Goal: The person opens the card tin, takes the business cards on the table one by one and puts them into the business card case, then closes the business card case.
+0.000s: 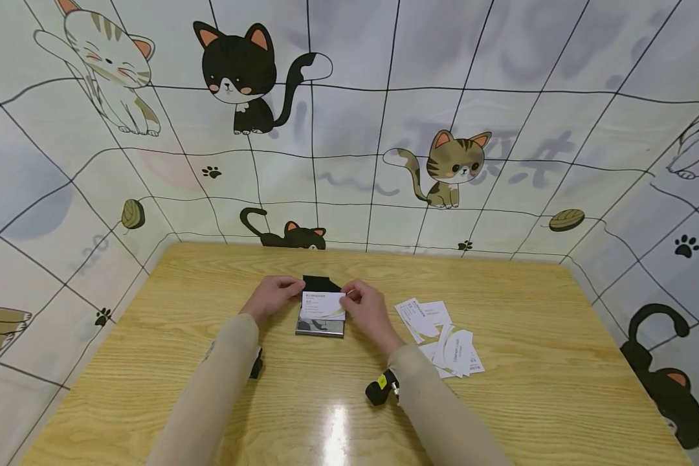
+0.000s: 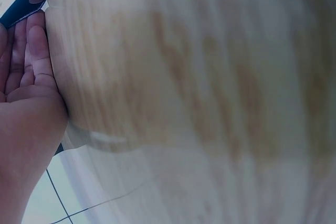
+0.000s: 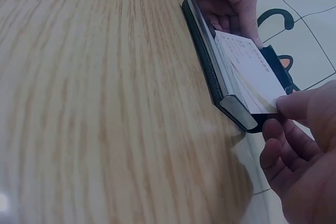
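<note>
Here's the business card [image 1: 320, 303], lying across the card case [image 1: 320, 329] toward the desk's [image 1: 477, 278] far edge! The left hand [image 1: 270, 298] grips the black flap [image 1: 317, 283], thumb above, fingers beneath, seemingly for steadiness; the right hand [image 1: 369, 314] pinches the card's right edge, perhaps for control.

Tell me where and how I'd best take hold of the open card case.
Probably by the near end of the card case, pinching its left and right edges, coming from the near side. That end looks thick and stiff, whereas the black flap extends at the far end and a white card lies over the middle.
</note>
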Demonstrator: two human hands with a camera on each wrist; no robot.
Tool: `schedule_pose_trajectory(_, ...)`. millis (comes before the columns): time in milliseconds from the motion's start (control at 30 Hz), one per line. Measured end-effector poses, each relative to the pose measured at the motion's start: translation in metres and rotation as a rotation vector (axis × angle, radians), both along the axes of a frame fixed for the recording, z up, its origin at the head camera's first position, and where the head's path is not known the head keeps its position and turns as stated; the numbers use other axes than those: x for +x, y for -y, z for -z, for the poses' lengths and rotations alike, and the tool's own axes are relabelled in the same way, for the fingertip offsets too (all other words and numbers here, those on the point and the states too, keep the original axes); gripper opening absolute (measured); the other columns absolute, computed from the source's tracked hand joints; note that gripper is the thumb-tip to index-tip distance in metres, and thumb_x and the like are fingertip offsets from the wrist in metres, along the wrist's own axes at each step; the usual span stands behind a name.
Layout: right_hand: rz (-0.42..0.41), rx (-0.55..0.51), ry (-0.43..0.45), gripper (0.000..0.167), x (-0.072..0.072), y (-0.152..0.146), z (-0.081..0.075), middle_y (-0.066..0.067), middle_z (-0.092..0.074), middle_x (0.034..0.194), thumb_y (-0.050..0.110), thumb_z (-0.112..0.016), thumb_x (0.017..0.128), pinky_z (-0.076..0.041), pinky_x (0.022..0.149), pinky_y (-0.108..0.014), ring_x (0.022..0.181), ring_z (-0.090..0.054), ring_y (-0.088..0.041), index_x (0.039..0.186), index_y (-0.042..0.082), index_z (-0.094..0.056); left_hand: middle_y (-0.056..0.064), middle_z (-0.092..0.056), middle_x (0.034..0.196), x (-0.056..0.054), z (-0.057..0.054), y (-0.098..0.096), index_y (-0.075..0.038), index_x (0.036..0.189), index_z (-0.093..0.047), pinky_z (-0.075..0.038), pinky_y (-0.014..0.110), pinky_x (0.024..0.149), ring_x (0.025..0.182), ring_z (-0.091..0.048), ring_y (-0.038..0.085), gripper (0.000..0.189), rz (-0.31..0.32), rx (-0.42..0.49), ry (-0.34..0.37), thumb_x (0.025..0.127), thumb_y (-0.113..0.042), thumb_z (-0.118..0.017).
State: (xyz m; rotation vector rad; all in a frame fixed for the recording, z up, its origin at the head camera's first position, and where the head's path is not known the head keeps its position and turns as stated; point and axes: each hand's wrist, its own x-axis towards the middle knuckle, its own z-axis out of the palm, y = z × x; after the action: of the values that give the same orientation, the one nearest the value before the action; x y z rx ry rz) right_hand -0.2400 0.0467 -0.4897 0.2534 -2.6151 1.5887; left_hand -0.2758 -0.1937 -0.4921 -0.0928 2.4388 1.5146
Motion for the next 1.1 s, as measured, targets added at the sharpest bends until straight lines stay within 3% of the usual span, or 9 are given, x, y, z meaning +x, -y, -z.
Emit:
schedule_pose_trajectory(267,0.01,0.028,0.018,0.006,-0.0009,0.003,0.0047,-0.005,-0.066,0.084,0.005,-0.073,0.094,-0.046,0.07,-0.028,0.076,-0.056,-0.016,0.099,0.007,-0.071,0.007,-0.077,0.107,-0.0003,0.0008,-0.0003,-0.005,0.123,-0.075,-0.047,0.045,0.106,0.099,-0.07,0.019,0.031,0.0,0.004,-0.007,0.104,-0.028,-0.065)
schedule_pose_trajectory(533,-0.04,0.096,0.01,0.005,0.0002,0.0021,0.0035,-0.003,-0.065,0.082,0.004,-0.074,0.092,-0.047,0.07,-0.027,0.075,-0.055,-0.013,0.096,0.006,-0.072,0.007,-0.076,0.11,0.001,-0.0006,-0.0005,-0.006,0.123,-0.075,-0.046,0.045,0.108,0.099,-0.07,0.017,0.032,-0.008,-0.006,-0.011,0.104,-0.029,-0.065)
schedule_pose_trajectory(933,-0.121,0.284,-0.079,0.006,0.0015,-0.0014,0.0027,-0.002,-0.06,0.079,0.006,-0.077,0.091,-0.046,0.069,-0.028,0.075,-0.053,-0.014,0.091,0.006,-0.071,0.008,-0.075,0.11,0.0027,-0.0025,-0.0017,-0.005,0.124,-0.074,-0.048,0.044,0.107,0.103,-0.069,0.021,0.034,-0.007,-0.007,-0.012,0.104,-0.031,-0.065)
schedule_pose_trajectory(1100,-0.14,0.333,-0.038,0.005,0.003,-0.0023,-0.0004,-0.001,-0.056,0.079,0.01,-0.076,0.092,-0.043,0.068,-0.028,0.074,-0.05,-0.014,0.09,0.008,-0.072,0.008,-0.075,0.108,0.002,-0.0021,-0.0016,-0.005,0.123,-0.075,-0.049,0.043,0.105,0.101,-0.07,0.019,0.033,-0.008,-0.002,-0.012,0.104,-0.03,-0.065)
